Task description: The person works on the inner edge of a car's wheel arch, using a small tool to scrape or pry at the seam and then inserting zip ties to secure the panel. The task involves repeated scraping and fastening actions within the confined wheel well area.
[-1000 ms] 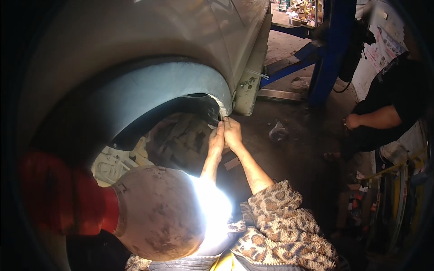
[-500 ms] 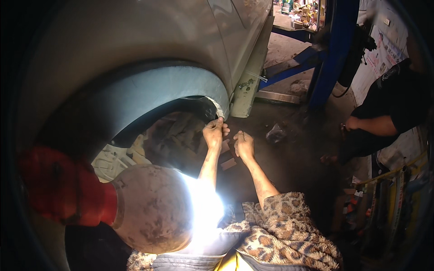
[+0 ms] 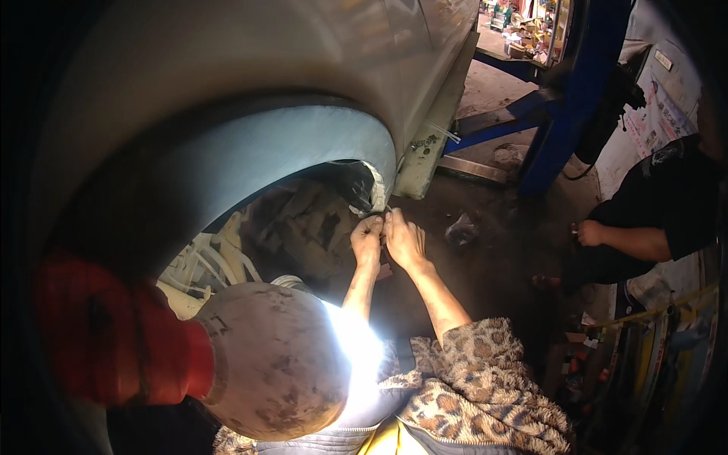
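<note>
A car's grey-blue wheel arch [image 3: 303,125] curves down to a lower tip at the middle of the view. Whitish, uneven material [image 3: 378,186] runs along the inner edge near that tip. Just under it my left hand [image 3: 367,243] is closed, thumb and fingers pinched together. Touching or almost touching it, my right hand [image 3: 405,241] is closed too, its fingertips at the arch's lower end. Whatever lies between the fingertips is too small and hidden to name.
A large round lamp-like thing [image 3: 277,360] with a red body [image 3: 114,334] glares at lower left, close to my left forearm. At right stand a blue lift post [image 3: 565,98] and a person in dark clothes [image 3: 644,212]. Clear crumpled plastic [image 3: 460,229] lies on the floor.
My right hand has moved up and left from beside the left hand to meet it at the arch's tip. My left hand sits slightly lower, and the view has shifted a little.
</note>
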Available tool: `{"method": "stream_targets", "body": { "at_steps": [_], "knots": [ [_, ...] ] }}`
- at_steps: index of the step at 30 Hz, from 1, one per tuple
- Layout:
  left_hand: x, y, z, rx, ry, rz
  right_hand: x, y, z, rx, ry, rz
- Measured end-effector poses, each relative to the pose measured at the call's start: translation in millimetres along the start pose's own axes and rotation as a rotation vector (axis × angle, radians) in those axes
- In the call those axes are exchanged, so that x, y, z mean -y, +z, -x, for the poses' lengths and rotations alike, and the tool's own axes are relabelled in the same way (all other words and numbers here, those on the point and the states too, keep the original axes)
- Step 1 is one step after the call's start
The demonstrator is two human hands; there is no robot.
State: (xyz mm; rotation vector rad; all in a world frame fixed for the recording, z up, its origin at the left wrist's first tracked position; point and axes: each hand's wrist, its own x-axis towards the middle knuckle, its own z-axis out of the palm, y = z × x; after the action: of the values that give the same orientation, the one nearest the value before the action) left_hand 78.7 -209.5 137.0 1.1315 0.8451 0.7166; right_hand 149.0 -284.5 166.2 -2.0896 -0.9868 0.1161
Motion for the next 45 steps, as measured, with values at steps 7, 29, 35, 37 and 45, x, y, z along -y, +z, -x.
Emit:
{"method": "stream_targets", "body": {
  "at_steps": [7,29,35,37,45],
  "knots": [
    [-18,-7,3,0.192,-0.227,0.509,14,7,-11,-0.060,-0.113,0.167],
    [-23,5,-2,0.307,-0.294,0.553,10,25,-14,-0.138,-0.134,0.308],
    [-26,6,-7,0.264,-0.307,0.534,7,32,-17,-0.103,-0.171,0.340],
    [-23,6,-10,0.244,-0.298,0.530,7,32,-17,-0.087,-0.197,0.367],
    [-13,8,-18,0.235,-0.355,0.590,10,24,-23,-0.014,-0.224,0.446]
  ]
}}
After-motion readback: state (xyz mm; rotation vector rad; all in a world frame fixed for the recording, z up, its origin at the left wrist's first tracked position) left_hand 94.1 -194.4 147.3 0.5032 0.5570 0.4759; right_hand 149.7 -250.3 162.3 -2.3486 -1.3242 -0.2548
